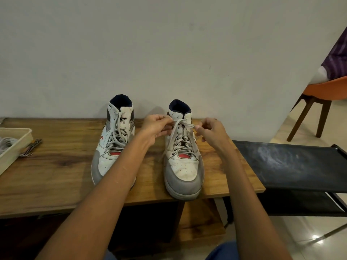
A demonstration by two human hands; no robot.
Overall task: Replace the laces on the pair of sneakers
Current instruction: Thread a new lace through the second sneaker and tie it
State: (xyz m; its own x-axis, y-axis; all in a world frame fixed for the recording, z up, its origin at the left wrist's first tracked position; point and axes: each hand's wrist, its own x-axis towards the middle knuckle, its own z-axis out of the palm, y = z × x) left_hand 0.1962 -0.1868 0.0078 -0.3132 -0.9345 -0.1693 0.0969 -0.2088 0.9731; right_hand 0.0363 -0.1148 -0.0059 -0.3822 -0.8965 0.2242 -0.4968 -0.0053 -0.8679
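Both arms reach forward over the wooden table. The left hand pinches one end of the grey lace at the top eyelets of the right-side sneaker, fingers curled; the right hand pinches the other end between thumb and forefinger, the lace stretched between them. Two sneakers stand side by side, toes toward the person; the left-side sneaker is laced and bears a small red mark on its side, too small to read. At the table's left edge sits one cream tray with metal tools beside it. One orange chair stands at the right.
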